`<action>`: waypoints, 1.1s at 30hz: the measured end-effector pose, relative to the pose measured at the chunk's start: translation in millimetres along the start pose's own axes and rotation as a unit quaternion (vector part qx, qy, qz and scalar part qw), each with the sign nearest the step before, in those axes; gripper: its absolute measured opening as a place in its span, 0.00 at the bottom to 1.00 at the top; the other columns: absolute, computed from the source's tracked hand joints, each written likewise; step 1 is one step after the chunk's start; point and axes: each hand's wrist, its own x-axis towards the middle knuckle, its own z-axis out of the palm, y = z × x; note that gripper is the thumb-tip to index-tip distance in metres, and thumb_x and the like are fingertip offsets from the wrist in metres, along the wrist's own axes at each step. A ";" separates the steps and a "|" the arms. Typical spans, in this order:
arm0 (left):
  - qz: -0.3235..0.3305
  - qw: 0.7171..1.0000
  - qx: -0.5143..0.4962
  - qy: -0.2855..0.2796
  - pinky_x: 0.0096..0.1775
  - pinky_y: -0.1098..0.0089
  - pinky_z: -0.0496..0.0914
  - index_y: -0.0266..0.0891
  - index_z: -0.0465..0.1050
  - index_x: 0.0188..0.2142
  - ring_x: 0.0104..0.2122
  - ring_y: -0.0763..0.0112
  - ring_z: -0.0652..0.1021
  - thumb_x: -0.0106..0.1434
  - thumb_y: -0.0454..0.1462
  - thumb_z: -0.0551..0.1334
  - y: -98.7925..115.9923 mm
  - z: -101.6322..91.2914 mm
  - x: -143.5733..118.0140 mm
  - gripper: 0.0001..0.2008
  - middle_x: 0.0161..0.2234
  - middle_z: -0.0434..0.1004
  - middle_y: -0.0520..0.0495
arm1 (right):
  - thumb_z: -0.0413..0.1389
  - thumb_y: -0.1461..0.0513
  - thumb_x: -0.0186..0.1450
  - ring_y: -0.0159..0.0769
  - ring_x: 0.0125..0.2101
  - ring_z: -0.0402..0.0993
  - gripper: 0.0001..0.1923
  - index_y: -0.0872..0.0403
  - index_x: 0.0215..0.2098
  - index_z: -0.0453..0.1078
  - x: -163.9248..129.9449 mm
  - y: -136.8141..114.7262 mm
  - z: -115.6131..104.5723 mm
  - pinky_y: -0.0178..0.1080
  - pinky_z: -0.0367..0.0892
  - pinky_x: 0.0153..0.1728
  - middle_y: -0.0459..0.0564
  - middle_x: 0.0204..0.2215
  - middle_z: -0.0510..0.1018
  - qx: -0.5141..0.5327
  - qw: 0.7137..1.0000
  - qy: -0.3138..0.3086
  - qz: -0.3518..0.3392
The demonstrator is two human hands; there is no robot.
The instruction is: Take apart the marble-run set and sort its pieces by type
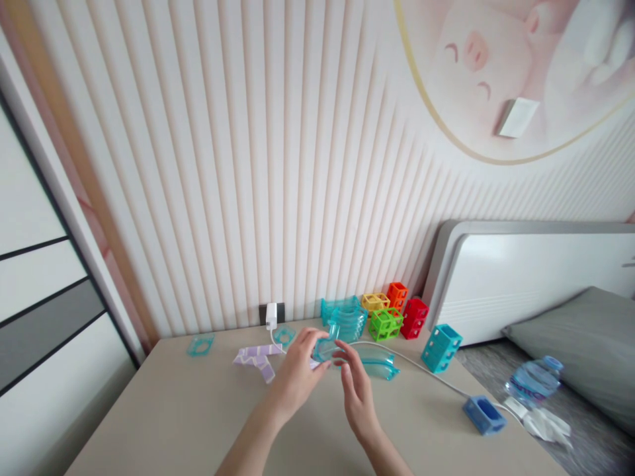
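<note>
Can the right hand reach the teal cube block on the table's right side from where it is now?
Probably yes: the right hand is at the curved track piece, and the teal cube block has only bare table and a white cable between.

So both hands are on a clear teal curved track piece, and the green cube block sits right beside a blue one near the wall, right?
Not quite. In the head view both hands, left and right, do meet at the teal track piece, but the green cube block sits beside a red block, not blue.
</note>
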 end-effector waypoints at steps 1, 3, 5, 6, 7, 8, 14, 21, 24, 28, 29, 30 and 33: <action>0.022 1.000 0.020 -0.004 0.55 0.56 0.73 0.48 0.75 0.50 0.53 0.55 0.77 0.58 0.29 0.66 1.1 4.3 -0.3 0.21 0.51 0.77 0.44 | 0.47 0.52 0.76 0.45 0.51 0.79 0.21 0.45 0.65 0.65 -2.8 -0.9 2.7 0.47 0.77 0.49 0.57 0.59 0.76 0.041 0.999 -0.021 0.015; 0.049 0.997 0.055 -0.014 0.58 0.55 0.72 0.48 0.74 0.53 0.55 0.55 0.76 0.58 0.26 0.65 1.3 14.2 -1.6 0.25 0.52 0.76 0.44 | 0.51 0.49 0.74 0.48 0.56 0.76 0.25 0.44 0.66 0.63 -7.4 -2.0 8.0 0.49 0.75 0.53 0.57 0.63 0.73 0.104 0.993 -0.039 0.032; 0.063 0.993 0.094 -0.024 0.59 0.55 0.72 0.48 0.71 0.57 0.57 0.56 0.76 0.59 0.24 0.63 -0.6 23.7 -3.8 0.28 0.55 0.75 0.43 | 0.57 0.48 0.71 0.50 0.58 0.74 0.28 0.45 0.66 0.64 -9.0 -2.7 12.1 0.50 0.75 0.53 0.58 0.62 0.73 0.148 0.987 -0.026 0.052; 0.071 0.990 0.114 -0.031 0.59 0.56 0.72 0.48 0.70 0.59 0.58 0.57 0.75 0.60 0.23 0.61 -2.1 27.5 -5.0 0.30 0.56 0.75 0.43 | 0.59 0.47 0.70 0.50 0.57 0.75 0.28 0.46 0.65 0.66 -8.5 -2.9 13.2 0.50 0.76 0.52 0.58 0.61 0.75 0.165 0.984 -0.012 0.069; 0.082 0.987 0.133 -0.039 0.59 0.56 0.72 0.48 0.67 0.61 0.59 0.58 0.75 0.61 0.22 0.59 -3.8 30.5 -6.1 0.32 0.58 0.74 0.43 | 0.59 0.47 0.69 0.50 0.55 0.77 0.27 0.47 0.62 0.68 -7.0 -3.0 13.6 0.49 0.76 0.50 0.58 0.58 0.78 0.177 0.980 0.006 0.090; 0.097 0.982 0.153 -0.047 0.60 0.57 0.72 0.48 0.64 0.63 0.60 0.59 0.74 0.62 0.22 0.59 -5.6 32.5 -7.0 0.33 0.60 0.73 0.44 | 0.60 0.47 0.69 0.48 0.51 0.79 0.25 0.48 0.59 0.70 -4.9 -2.9 13.1 0.47 0.77 0.48 0.57 0.55 0.80 0.183 0.976 0.025 0.113; 0.175 0.940 0.293 0.019 0.57 0.53 0.74 0.46 0.61 0.66 0.58 0.55 0.76 0.68 0.28 0.60 -19.0 27.9 -5.7 0.28 0.64 0.70 0.41 | 0.60 0.40 0.64 0.38 0.28 0.80 0.25 0.53 0.40 0.76 14.7 2.2 -0.8 0.42 0.76 0.35 0.50 0.33 0.85 0.231 0.938 0.162 0.202; 0.101 0.970 0.222 0.011 0.56 0.55 0.75 0.47 0.66 0.63 0.54 0.58 0.78 0.65 0.26 0.62 -34.5 24.5 0.8 0.29 0.54 0.77 0.44 | 0.65 0.39 0.58 0.32 0.19 0.73 0.27 0.53 0.38 0.73 25.6 3.6 -11.6 0.36 0.69 0.25 0.45 0.24 0.81 0.302 0.898 0.169 0.271; 0.078 0.983 0.166 0.001 0.56 0.58 0.75 0.46 0.70 0.60 0.53 0.60 0.78 0.65 0.25 0.60 -38.7 25.8 2.5 0.26 0.52 0.78 0.44 | 0.62 0.38 0.60 0.32 0.18 0.71 0.31 0.52 0.48 0.72 24.3 2.6 -12.1 0.34 0.66 0.22 0.43 0.24 0.80 0.269 0.910 0.161 0.270; 0.078 0.986 0.150 0.013 0.52 0.61 0.76 0.45 0.74 0.57 0.50 0.62 0.80 0.67 0.25 0.57 -40.9 24.8 3.7 0.22 0.49 0.79 0.44 | 0.58 0.36 0.62 0.34 0.19 0.72 0.35 0.52 0.53 0.71 26.6 3.2 -17.8 0.36 0.69 0.23 0.43 0.24 0.78 0.198 0.941 0.130 0.243; 0.079 0.986 0.146 0.018 0.52 0.62 0.76 0.44 0.74 0.56 0.49 0.62 0.81 0.68 0.26 0.57 -40.8 24.2 4.8 0.21 0.49 0.80 0.44 | 0.56 0.36 0.63 0.35 0.19 0.73 0.35 0.53 0.54 0.72 29.7 4.1 -21.3 0.37 0.70 0.24 0.44 0.24 0.78 0.157 0.954 0.115 0.228; 0.080 0.986 0.142 0.024 0.51 0.62 0.76 0.44 0.75 0.56 0.48 0.62 0.81 0.69 0.27 0.57 -40.4 23.7 6.7 0.20 0.48 0.80 0.44 | 0.53 0.36 0.64 0.36 0.20 0.74 0.35 0.54 0.53 0.72 34.2 5.2 -25.9 0.39 0.71 0.25 0.45 0.25 0.78 0.103 0.968 0.096 0.208; 0.081 0.987 0.129 0.047 0.51 0.61 0.76 0.43 0.76 0.54 0.48 0.61 0.81 0.70 0.30 0.58 -39.6 24.4 20.9 0.17 0.48 0.81 0.43 | 0.47 0.36 0.67 0.40 0.24 0.76 0.37 0.57 0.50 0.76 57.2 9.5 -45.3 0.41 0.73 0.27 0.52 0.28 0.80 -0.066 0.987 0.044 0.141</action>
